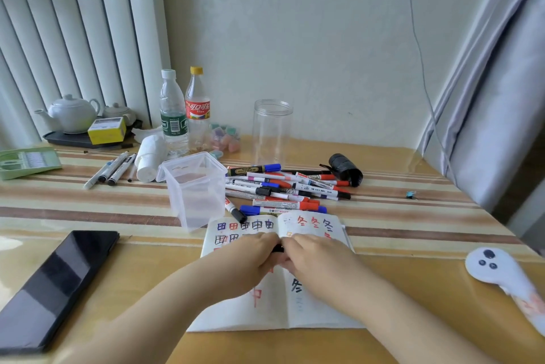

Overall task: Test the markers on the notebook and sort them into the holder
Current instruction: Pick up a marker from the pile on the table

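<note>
Marker in hand: my left hand (pixel 250 251) and right hand (pixel 314 254) pinch a black-tipped marker (pixel 277 248) at frame centre, over the open white notebook (pixel 265 307)
Handling: light, rigid, smooth; grip barrel and cap
Holder: clear square plastic tub (pixel 194 189), upper left of notebook

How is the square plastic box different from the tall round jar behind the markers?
The square box has flat sides and tapers toward its base; the round jar is a straight cylinder. The square box is shorter and wider, the round jar taller and slimmer. The square box stands nearer, left of the marker pile; the round jar stands behind the pile. Both are clear plastic, upright, open-topped and look empty.
</note>
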`<state>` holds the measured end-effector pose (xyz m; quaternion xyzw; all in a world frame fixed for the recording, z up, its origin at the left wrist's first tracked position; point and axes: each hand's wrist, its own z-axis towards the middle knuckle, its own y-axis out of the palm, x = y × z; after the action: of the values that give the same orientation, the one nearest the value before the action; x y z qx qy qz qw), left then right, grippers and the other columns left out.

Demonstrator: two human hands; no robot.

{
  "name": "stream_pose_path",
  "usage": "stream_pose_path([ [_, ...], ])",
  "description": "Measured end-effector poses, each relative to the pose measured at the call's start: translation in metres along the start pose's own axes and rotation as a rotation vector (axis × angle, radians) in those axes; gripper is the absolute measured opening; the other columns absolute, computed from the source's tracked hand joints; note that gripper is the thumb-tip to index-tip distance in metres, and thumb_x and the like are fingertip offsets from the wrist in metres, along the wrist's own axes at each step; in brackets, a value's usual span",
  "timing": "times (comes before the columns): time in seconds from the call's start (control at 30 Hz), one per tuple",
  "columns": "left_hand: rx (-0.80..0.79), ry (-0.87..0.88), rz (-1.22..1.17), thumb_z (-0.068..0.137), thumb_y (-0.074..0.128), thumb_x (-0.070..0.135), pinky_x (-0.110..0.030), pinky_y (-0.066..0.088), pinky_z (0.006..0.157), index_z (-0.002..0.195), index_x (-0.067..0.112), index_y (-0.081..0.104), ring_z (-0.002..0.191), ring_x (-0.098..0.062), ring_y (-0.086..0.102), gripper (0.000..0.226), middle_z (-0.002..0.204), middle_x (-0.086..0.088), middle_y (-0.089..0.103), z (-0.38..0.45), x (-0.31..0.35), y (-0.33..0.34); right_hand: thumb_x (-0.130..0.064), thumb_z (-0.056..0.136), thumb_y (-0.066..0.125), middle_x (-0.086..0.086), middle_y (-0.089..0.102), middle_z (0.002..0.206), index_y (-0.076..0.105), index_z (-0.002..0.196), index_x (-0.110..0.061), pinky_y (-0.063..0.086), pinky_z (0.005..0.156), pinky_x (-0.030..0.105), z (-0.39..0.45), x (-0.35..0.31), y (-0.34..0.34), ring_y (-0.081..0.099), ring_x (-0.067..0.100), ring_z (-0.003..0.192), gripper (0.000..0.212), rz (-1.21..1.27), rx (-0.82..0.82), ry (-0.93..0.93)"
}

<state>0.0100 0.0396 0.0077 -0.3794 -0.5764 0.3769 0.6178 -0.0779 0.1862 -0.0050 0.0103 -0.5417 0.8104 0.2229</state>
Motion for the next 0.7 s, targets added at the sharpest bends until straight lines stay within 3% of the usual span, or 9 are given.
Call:
stream_pose_path([
  [0.1,-0.052,0.017,-0.022,0.098,0.032,0.034,-0.031,0.044,0.078,0.098,0.012,0.048,0.087,-0.018,0.054,0.027,0.096,-0.002,0.061,-0.01,0.002,0.004,-0.04,0.087,0.043,-0.008,0.054,0.054,0.059,0.076,-0.021,0.03,0.031,0.023,-0.011,-0.004,0.005,0.053,0.011,0.038,0.027,0.004,-0.079,-0.027],
  [0.17,-0.089,0.011,-0.074,0.098,0.032,0.034,-0.029,0.044,0.077,0.096,0.013,0.048,0.085,-0.018,0.057,0.026,0.085,0.003,0.06,-0.016,0.004,0.006,-0.039,0.087,0.037,-0.007,0.057,0.053,0.062,0.082,-0.021,0.023,0.034,0.022,-0.015,-0.008,0.002,0.053,0.013,0.037,0.031,0.004,-0.121,-0.008],
  [0.23,-0.108,0.0,-0.118,0.098,0.032,0.033,-0.026,0.045,0.075,0.09,0.02,0.045,0.08,-0.016,0.058,0.02,0.071,0.012,0.052,-0.02,0.005,0.007,-0.036,0.092,0.035,-0.004,0.065,0.066,0.061,0.1,-0.018,0.027,0.043,0.025,-0.013,-0.014,-0.008,0.062,0.018,0.052,0.032,0.063,-0.188,-0.021],
  [0.33,-0.105,-0.022,-0.134,0.099,0.032,0.033,-0.019,0.042,0.069,0.087,0.026,0.042,0.074,-0.009,0.054,0.016,0.075,0.008,0.055,-0.022,0.003,0.007,-0.036,0.101,0.029,0.009,0.066,0.102,0.04,0.131,-0.015,0.036,0.062,0.034,-0.012,-0.018,-0.014,0.063,0.033,0.089,0.038,0.194,-0.255,-0.026],
  [0.43,-0.108,-0.021,-0.143,0.099,0.032,0.031,-0.014,0.039,0.066,0.088,0.025,0.044,0.07,-0.006,0.051,0.017,0.082,0.003,0.057,-0.023,0.002,0.006,-0.037,0.101,0.029,0.013,0.066,0.105,0.035,0.137,-0.015,0.036,0.063,0.035,-0.008,-0.021,-0.017,0.062,0.035,0.093,0.042,0.206,-0.288,0.03],
  [0.57,-0.094,-0.022,-0.133,0.099,0.033,0.03,-0.008,0.034,0.06,0.086,0.026,0.044,0.063,0.004,0.048,0.017,0.079,0.006,0.054,-0.022,0.001,0.005,-0.038,0.1,0.032,0.012,0.067,0.099,0.043,0.126,-0.014,0.036,0.061,0.034,-0.002,-0.022,-0.019,0.063,0.034,0.088,0.037,0.134,-0.277,0.023],
  [0.63,-0.07,-0.031,-0.122,0.099,0.033,0.031,-0.015,0.039,0.068,0.092,0.021,0.048,0.073,-0.003,0.051,0.02,0.086,0.005,0.058,-0.022,-0.001,0.004,-0.043,0.09,0.055,0.005,0.068,0.08,0.057,0.106,-0.013,0.033,0.051,0.029,-0.001,-0.024,-0.019,0.066,0.025,0.068,0.035,0.015,-0.211,0.007],
  [0.7,-0.054,-0.042,-0.12,0.098,0.033,0.032,-0.028,0.044,0.077,0.098,0.017,0.051,0.084,-0.015,0.053,0.023,0.093,0.003,0.061,-0.022,-0.004,0.002,-0.046,0.064,0.081,-0.005,0.059,0.055,0.062,0.077,-0.017,0.026,0.038,0.021,0.0,-0.025,-0.012,0.058,0.012,0.044,0.037,-0.035,-0.123,0.018],
])
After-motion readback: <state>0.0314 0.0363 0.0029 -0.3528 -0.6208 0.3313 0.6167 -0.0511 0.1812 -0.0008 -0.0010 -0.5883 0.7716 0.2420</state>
